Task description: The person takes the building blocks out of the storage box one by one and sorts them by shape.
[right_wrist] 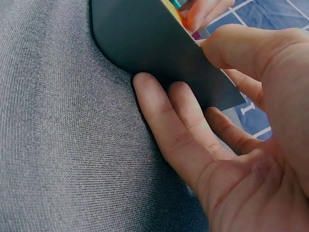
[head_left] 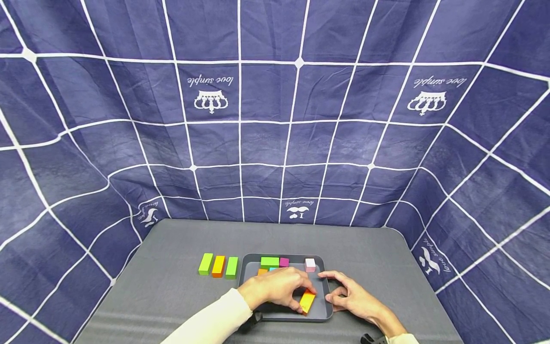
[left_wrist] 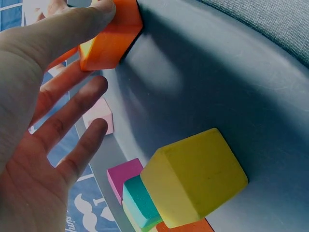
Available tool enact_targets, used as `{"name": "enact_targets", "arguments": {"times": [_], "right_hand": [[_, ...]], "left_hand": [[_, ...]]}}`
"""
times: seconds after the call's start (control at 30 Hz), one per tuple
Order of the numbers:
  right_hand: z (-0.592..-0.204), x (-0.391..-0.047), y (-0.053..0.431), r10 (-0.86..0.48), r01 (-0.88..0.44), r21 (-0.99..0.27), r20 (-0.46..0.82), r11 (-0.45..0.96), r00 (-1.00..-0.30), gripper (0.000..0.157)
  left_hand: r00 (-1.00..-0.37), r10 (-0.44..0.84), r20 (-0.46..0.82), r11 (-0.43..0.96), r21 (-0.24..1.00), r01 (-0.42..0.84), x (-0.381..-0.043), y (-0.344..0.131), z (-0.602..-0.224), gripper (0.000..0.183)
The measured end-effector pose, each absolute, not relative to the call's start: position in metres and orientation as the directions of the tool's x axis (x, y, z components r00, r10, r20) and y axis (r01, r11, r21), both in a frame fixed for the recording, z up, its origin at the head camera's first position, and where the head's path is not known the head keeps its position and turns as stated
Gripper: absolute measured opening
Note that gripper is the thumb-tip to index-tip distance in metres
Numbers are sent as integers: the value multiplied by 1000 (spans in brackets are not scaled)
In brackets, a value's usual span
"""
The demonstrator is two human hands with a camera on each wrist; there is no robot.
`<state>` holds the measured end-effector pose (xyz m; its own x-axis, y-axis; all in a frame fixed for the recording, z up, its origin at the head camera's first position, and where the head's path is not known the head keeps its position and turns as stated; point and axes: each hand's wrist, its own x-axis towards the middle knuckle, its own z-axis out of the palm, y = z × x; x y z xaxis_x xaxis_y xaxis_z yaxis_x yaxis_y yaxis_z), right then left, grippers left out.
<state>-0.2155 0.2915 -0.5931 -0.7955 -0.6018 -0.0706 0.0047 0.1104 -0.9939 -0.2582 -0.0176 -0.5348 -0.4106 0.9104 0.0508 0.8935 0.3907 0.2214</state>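
Note:
My left hand reaches over the grey tray and pinches an orange-yellow block between thumb and fingers. In the left wrist view the other fingers are spread apart from this block. A yellow block lies in the tray near that hand, with teal and magenta blocks beside it. My right hand is at the tray's right side, fingers loosely bent. In the right wrist view its fingertips touch the outer wall, and the thumb is at the rim.
A green block and a pale pink block stand at the tray's back. Left of the tray, two green blocks flank an orange-yellow one on the grey cloth. A blue patterned curtain surrounds the table.

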Motion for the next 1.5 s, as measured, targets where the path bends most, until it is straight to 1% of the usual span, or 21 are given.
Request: {"name": "enact_targets", "arguments": {"times": [0.47,0.77,1.03,1.37,1.5], "right_hand": [[-593,-215,292,-602,16,-995,-70,96,-795,69],[-594,-215,291,-600,32,-996,-75,82,-796,69],[-595,-215,291,-605,15,-997,-61,80,-794,69],[-595,-214,291,-585,14,-992,-84,124,-806,70],[-595,-214,291,-588,10,-994,-73,109,-805,69]], "left_hand": [[-435,893,115,395,264,880,-256,-24,-535,51],[-464,875,140,415,281,866,-253,-34,-533,51],[-520,840,158,465,286,838,-249,-46,-530,52],[-568,805,173,500,319,805,-243,-63,-533,50],[-589,787,184,514,331,791,-240,-71,-534,50]]}}
